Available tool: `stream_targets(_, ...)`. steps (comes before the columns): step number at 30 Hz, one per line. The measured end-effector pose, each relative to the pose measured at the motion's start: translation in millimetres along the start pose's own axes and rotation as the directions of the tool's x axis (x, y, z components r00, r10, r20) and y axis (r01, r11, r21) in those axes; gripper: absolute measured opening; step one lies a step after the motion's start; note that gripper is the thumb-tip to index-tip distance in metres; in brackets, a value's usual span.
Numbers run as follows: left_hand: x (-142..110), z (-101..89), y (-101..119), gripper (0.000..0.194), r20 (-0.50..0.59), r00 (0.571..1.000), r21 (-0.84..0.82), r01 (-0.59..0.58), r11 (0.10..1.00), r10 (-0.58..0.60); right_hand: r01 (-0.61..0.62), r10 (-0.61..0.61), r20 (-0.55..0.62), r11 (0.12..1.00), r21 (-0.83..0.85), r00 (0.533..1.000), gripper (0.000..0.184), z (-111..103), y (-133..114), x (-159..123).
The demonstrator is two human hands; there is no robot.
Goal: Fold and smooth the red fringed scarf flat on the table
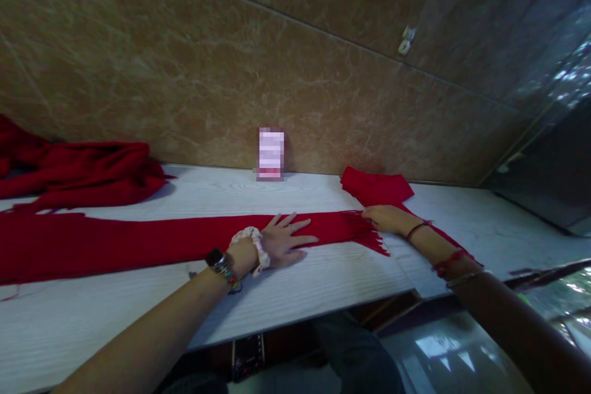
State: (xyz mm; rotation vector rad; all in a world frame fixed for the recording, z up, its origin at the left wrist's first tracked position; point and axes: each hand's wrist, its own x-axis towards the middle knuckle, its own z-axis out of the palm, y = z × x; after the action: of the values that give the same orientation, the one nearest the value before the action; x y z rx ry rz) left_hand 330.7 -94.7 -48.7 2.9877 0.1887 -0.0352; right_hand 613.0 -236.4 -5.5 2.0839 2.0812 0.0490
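Observation:
A long red scarf point(152, 240) lies stretched flat along the white wood-grain table, its fringed end toward the right. My left hand point(282, 241) rests flat on the scarf with fingers spread, a ring on one of them. At the fringe point(364, 231), my right hand point(388, 218) has its fingers pressed together on the strands at the scarf's upper corner. A folded red cloth point(377, 188) lies just behind my right hand, and part of it runs on under that forearm.
A heap of red fabric point(101, 172) sits at the back left against the brown marbled wall point(207, 74). A small pixelated pink-and-white item point(271, 154) stands by the wall. The table's front edge point(323, 315) runs before my legs. A dark box-like object point(545, 166) is at the right.

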Motion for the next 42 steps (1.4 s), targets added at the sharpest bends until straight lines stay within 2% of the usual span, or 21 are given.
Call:
stream_targets(2,-0.3,-1.1,-1.8,0.044,0.01,1.0,-0.015,0.023,1.0,-0.023,-0.044,0.043,-0.019,0.999,-0.019,0.999,0.021,-4.9,1.4,-15.1)
stream_targets(4,-1.1,-4.2,-5.0,0.044,0.031,0.998,-0.018,0.047,0.999,-0.047,-0.034,0.034,-0.095,0.999,-0.002,0.995,0.023,-11.3,-10.1,-18.8)
stream_targets(5,-1.7,-6.1,-7.1,0.044,0.045,0.998,-0.018,0.054,0.998,-0.053,-0.002,0.004,-0.154,1.0,0.018,0.988,0.024,-14.2,-19.8,-15.7)
stream_targets(7,-3.5,-9.5,-12.4,0.046,0.073,0.996,-0.018,0.059,0.998,-0.057,0.139,-0.11,-0.303,0.987,0.078,0.947,0.024,-17.9,-42.9,-1.6)
stream_targets(9,-7.0,-11.3,-19.4,0.047,0.084,0.995,-0.018,0.052,0.998,-0.05,0.226,-0.186,-0.322,0.97,0.09,0.928,0.022,-17.8,-64.7,18.3)
stream_targets(12,-17.0,-10.8,-33.2,0.045,0.047,0.999,-0.006,0.023,1.0,-0.022,0.269,-0.248,-0.227,0.961,0.068,0.942,0.016,-11.7,-80.9,42.1)
stream_targets(14,-25.5,-10.0,-43.1,0.043,0.015,1.0,0.008,0.003,1.0,-0.003,0.3,-0.29,-0.185,0.954,0.029,0.939,0.014,-4.8,-76.9,44.9)
stream_targets(16,-32.6,-9.6,-51.5,0.041,-0.006,1.0,0.02,-0.006,1.0,0.006,0.305,-0.302,-0.171,0.952,-0.015,0.938,0.016,3.6,-62.8,35.3)
stream_targets(20,-37.0,-8.6,-58.9,0.042,-0.008,1.0,0.021,-0.003,1.0,0.003,0.191,-0.193,-0.135,0.981,-0.03,0.972,0.02,12.2,-27.3,-1.0)
stream_targets(22,-36.0,-7.9,-58.7,0.043,-0.005,1.0,0.018,-0.002,1.0,0.002,0.14,-0.128,-0.207,0.989,0.043,0.97,0.021,5.5,-20.8,-10.7)
stream_targets(24,-35.2,-7.6,-57.5,0.043,-0.009,1.0,0.015,-0.005,1.0,0.005,0.149,-0.085,-0.366,0.977,0.151,0.927,0.022,-5.9,-28.5,-6.5)
stream_targets(26,-35.3,-7.8,-56.5,0.042,-0.016,1.0,0.017,-0.006,1.0,0.006,0.236,-0.111,-0.484,0.949,0.207,0.868,0.019,-14.8,-47.8,8.8)
stream_targets(27,-35.5,-8.1,-56.3,0.042,-0.014,1.0,0.019,-0.007,1.0,0.007,0.293,-0.163,-0.487,0.935,0.202,0.858,0.017,-16.5,-59.0,17.6)
stream_targets(29,-35.8,-8.7,-56.5,0.043,-0.001,1.0,0.024,-0.011,1.0,0.011,0.391,-0.308,-0.379,0.906,0.162,0.873,0.015,-13.3,-77.7,31.3)
stream_targets(31,-35.6,-8.8,-57.2,0.044,0.019,1.0,0.03,-0.02,0.999,0.019,0.418,-0.365,-0.294,0.897,0.141,0.883,0.015,-3.4,-85.4,34.4)
stream_targets(35,-32.9,-7.6,-57.5,0.043,0.024,0.999,0.032,-0.048,0.998,0.047,0.363,-0.315,-0.26,0.918,0.162,0.913,0.019,14.0,-72.9,16.0)
stream_targets(38,-30.9,-7.2,-55.6,0.043,0.026,0.999,0.025,-0.043,0.999,0.043,0.371,-0.319,-0.266,0.911,0.178,0.91,0.02,14.2,-64.6,2.9)
stream_targets(40,-30.2,-7.7,-53.8,0.043,0.02,0.999,0.021,-0.03,0.999,0.03,0.402,-0.328,-0.314,0.892,0.208,0.891,0.022,12.6,-65.3,-0.7)
stream_targets(42,-29.8,-8.6,-52.1,0.043,0.019,0.999,0.021,-0.028,0.999,0.028,0.411,-0.285,-0.405,0.871,0.268,0.869,0.024,13.5,-67.8,-1.6)
